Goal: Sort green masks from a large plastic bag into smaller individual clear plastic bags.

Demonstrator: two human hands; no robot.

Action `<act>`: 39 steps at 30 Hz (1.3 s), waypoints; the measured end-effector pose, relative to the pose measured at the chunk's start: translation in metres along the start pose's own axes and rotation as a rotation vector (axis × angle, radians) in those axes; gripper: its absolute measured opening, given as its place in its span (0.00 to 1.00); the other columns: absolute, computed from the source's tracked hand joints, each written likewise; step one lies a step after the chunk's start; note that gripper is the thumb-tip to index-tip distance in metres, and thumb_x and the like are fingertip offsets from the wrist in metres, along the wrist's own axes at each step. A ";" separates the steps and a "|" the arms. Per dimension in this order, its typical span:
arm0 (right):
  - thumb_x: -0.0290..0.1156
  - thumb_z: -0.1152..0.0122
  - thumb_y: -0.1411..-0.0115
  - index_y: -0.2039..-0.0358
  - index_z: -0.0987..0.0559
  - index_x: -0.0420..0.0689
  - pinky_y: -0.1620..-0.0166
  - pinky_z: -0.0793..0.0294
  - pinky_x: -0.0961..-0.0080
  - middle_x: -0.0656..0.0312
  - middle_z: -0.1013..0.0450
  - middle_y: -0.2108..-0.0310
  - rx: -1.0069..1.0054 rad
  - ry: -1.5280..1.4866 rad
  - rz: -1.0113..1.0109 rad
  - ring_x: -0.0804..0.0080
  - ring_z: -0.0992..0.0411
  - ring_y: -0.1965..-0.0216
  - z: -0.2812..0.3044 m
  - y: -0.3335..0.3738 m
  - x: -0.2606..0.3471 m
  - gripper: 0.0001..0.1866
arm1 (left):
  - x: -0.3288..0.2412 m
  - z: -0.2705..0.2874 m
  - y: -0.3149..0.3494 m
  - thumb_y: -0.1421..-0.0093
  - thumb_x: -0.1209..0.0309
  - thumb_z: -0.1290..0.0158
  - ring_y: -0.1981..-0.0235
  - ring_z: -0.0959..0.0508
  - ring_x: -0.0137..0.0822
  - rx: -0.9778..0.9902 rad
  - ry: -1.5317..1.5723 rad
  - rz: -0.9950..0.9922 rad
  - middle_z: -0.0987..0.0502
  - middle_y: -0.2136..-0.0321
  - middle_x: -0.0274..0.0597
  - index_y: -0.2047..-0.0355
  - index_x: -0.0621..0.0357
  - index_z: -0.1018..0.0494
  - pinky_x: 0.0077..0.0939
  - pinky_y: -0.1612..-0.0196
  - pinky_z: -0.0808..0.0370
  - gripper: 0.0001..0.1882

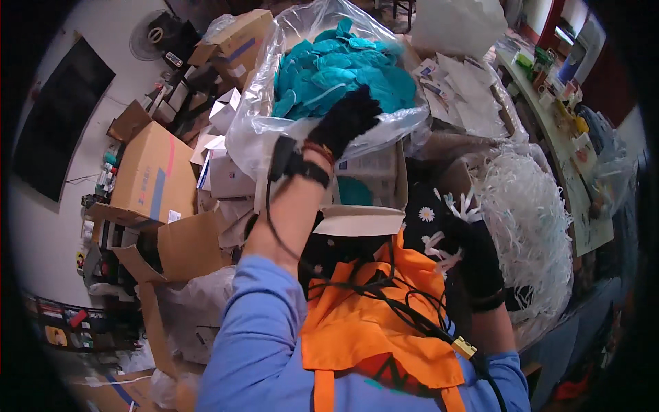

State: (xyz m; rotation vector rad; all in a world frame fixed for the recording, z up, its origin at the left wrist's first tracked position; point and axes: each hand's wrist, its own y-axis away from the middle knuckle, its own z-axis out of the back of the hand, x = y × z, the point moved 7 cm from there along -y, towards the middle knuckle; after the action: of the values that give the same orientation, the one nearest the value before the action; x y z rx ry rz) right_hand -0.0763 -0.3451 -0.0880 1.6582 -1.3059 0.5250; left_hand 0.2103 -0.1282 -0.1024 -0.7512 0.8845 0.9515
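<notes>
Orange apron [381, 329] lies nearest, the right hand [473, 254] holding white strips [464, 209], the left hand [349, 118], grip hidden, at teal pieces [336, 69].

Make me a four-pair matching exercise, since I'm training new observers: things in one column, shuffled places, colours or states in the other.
Things:
1. left hand
2. apron
3. right hand
4. dark flat panel

Places, colours or states:
A. on the wall at the far left
B. black-gloved, at the near edge of the teal pile
C. black-gloved, holding white strips
D. bright orange

Right pairs: 1-B, 2-D, 3-C, 4-A.
</notes>
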 end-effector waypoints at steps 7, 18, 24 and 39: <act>0.33 0.45 0.36 0.50 0.26 0.42 0.62 0.27 0.79 0.65 0.25 0.64 0.018 0.109 0.174 0.78 0.27 0.64 -0.007 -0.016 0.013 0.15 | -0.072 -0.127 0.138 0.37 0.68 0.49 0.42 0.33 0.35 0.420 0.514 -0.293 0.31 0.44 0.44 0.40 0.55 0.36 0.27 0.37 0.39 0.25; 0.35 0.49 0.35 0.46 0.28 0.35 0.45 0.31 0.75 0.57 0.27 0.50 0.222 0.319 0.388 0.70 0.28 0.50 -0.037 0.014 0.058 0.21 | -0.119 -0.139 0.198 0.34 0.62 0.51 0.59 0.26 0.26 0.646 0.369 0.034 0.23 0.58 0.39 0.44 0.60 0.31 0.20 0.53 0.29 0.21; 0.35 0.51 0.34 0.46 0.27 0.37 0.43 0.33 0.75 0.58 0.26 0.50 0.166 0.194 0.370 0.71 0.29 0.48 -0.025 0.002 0.050 0.20 | -0.137 -0.143 0.207 0.34 0.66 0.51 0.54 0.27 0.26 0.519 0.636 -0.076 0.25 0.53 0.42 0.43 0.61 0.33 0.19 0.49 0.31 0.21; 0.36 0.51 0.34 0.52 0.23 0.40 0.54 0.28 0.78 0.63 0.24 0.60 0.039 0.121 0.437 0.74 0.27 0.58 -0.005 -0.005 0.058 0.16 | -0.108 -0.174 0.220 0.32 0.65 0.55 0.58 0.24 0.34 0.737 0.652 -0.157 0.24 0.59 0.45 0.49 0.63 0.30 0.26 0.52 0.27 0.17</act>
State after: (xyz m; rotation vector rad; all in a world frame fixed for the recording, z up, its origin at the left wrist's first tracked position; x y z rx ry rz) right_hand -0.0507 -0.3714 -0.0422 1.3461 -1.5810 0.8993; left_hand -0.0732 -0.2276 -0.1174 -0.4660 1.5978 0.1714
